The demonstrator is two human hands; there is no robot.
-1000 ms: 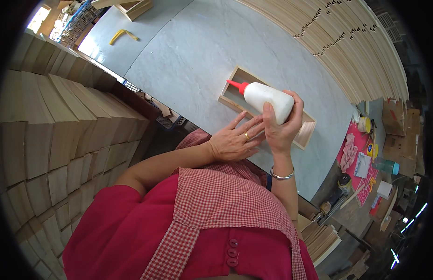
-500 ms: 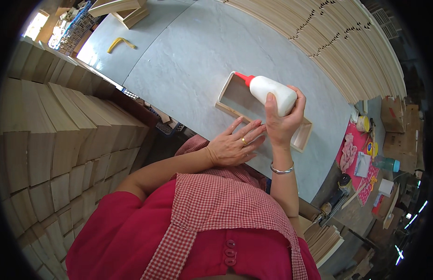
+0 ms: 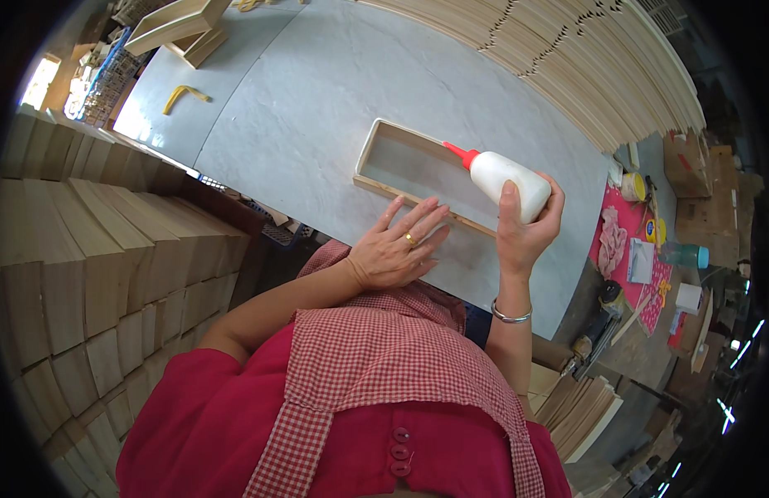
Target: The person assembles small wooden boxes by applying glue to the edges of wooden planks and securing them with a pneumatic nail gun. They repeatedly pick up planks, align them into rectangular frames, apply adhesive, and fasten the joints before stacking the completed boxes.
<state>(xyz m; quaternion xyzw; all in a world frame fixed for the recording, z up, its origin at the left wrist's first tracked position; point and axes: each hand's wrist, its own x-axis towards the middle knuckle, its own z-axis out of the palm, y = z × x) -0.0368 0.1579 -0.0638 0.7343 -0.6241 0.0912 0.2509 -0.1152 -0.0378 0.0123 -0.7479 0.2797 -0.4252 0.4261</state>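
Note:
A shallow rectangular wooden frame [image 3: 384, 188] lies on the grey tabletop, its right end hidden behind my right hand. A white line runs along the rim on its left and far sides. My right hand [image 3: 530, 236] is wrapped round a white glue bottle [image 3: 511, 181], tilted so that its red nozzle [image 3: 461, 153] points left. The nozzle's tip is at the frame's far side; whether it touches the rim I cannot tell. Fingers spread, my left hand [image 3: 399, 251] rests with its fingertips by the frame's near side.
Tall stacks of grooved wooden strips [image 3: 600, 75] line the table's far right. Wooden boards [image 3: 77, 241] are piled on my left. At the far left of the table [image 3: 268, 124] are wooden boxes [image 3: 175, 29] and a yellow strap [image 3: 185, 96]. A pink cloth [image 3: 613, 241] lies right.
The glue bottle in my right hand has moved right along the frame's far side, away from the far left corner. My left hand stays by the near side. The whole view has shifted slightly.

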